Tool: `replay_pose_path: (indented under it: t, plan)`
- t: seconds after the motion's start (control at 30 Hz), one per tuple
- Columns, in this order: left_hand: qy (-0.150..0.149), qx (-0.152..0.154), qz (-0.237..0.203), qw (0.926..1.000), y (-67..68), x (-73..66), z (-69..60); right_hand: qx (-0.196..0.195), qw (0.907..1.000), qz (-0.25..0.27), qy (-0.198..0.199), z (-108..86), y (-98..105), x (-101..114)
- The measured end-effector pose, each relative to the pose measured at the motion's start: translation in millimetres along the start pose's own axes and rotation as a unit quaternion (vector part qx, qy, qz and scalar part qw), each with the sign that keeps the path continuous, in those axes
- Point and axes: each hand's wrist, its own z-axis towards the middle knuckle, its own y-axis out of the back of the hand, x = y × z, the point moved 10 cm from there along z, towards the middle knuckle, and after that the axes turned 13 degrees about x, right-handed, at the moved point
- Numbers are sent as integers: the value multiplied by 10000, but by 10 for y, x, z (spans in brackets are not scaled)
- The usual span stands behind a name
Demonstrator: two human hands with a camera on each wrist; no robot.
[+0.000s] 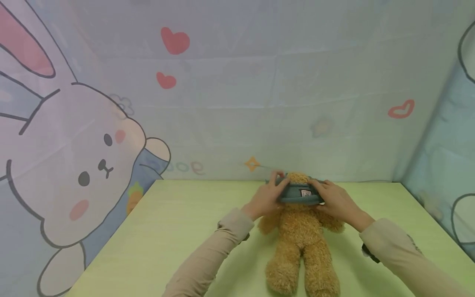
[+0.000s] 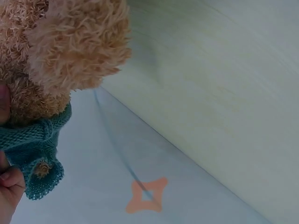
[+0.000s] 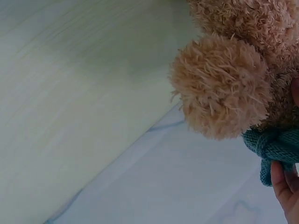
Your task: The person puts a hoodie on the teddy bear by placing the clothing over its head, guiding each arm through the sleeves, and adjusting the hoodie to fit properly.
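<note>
The left hand (image 1: 266, 197) and the right hand (image 1: 337, 201) each pinch one side of a teal knitted sweater (image 1: 295, 193), fingers and thumb closed on its cloth. The sweater is bunched around the head of a brown teddy bear (image 1: 301, 227), with fur showing above and below the knit (a small pale label (image 1: 306, 193) sits on its front). The bear lies at the far side of a light green table (image 1: 196, 231), legs toward the person. Behind hangs a cloth (image 1: 237, 103) printed with a rabbit and hearts.
</note>
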Motion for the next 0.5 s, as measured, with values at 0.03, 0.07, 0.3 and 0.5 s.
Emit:
replay_pose_path:
  t: [0.03,0.07,0.3,0.5]
  plan:
    - [-34,-42,87,9999,13,-18,6,-114,9998,-147,81,2,21,15]
    - [-80,-82,151,9998,25,-38,11,-243,9992,-270,184,3,45,32]
    - [-478,-658,795,9935,87,-179,14,-975,9851,-937,1066,-18,155,155]
    - [-618,-777,1320,9863,-2,-223,-71,-983,9824,-927,1293,-144,91,163]
